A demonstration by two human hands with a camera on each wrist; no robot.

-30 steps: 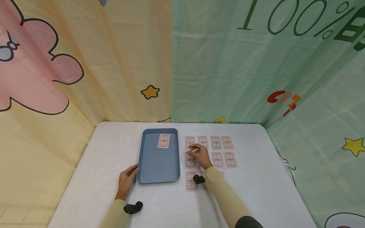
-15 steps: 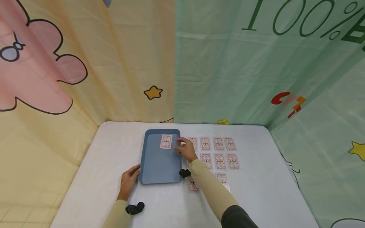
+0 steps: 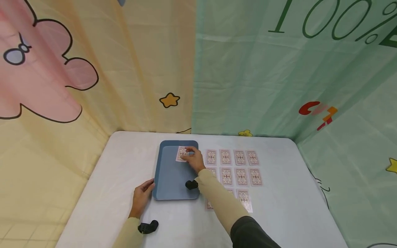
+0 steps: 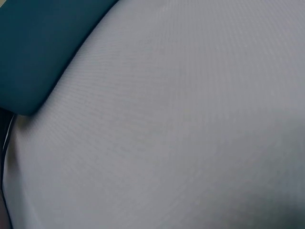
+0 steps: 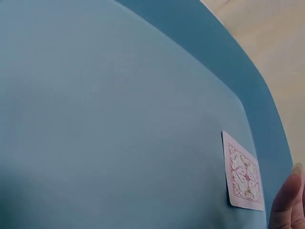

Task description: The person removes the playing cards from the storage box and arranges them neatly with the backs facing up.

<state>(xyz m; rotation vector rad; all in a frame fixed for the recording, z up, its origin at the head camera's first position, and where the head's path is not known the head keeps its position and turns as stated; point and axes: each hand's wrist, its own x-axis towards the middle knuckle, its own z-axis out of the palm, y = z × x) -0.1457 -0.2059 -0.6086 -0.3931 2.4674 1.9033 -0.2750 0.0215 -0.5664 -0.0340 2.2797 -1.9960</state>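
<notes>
A blue-grey tray [image 3: 173, 182] lies on a white-covered table, with one red-and-white patterned playing card [image 3: 181, 152] back side up near its far edge. My right hand [image 3: 196, 161] reaches over the tray's far right part. Its thumb and forefinger are spread apart and overlap the card in the head view. In the right wrist view the hand [image 5: 289, 207] shows at the lower right, beside the card [image 5: 244, 176]. My left hand [image 3: 142, 197] touches the tray's left side near the front corner with fairly straight fingers. The left wrist view shows the tray's dark corner [image 4: 38, 62].
To the tray's right, several matching playing cards [image 3: 226, 176] lie back side up in three rows. My right sleeve [image 3: 218, 193] covers part of the nearer rows. Printed curtains [image 3: 242, 86] stand behind and beside the table [image 3: 288, 193].
My right hand has moved left from above the rows of cards to the card in the tray. The left hand stays at the tray's side. The head view has shifted slightly.
</notes>
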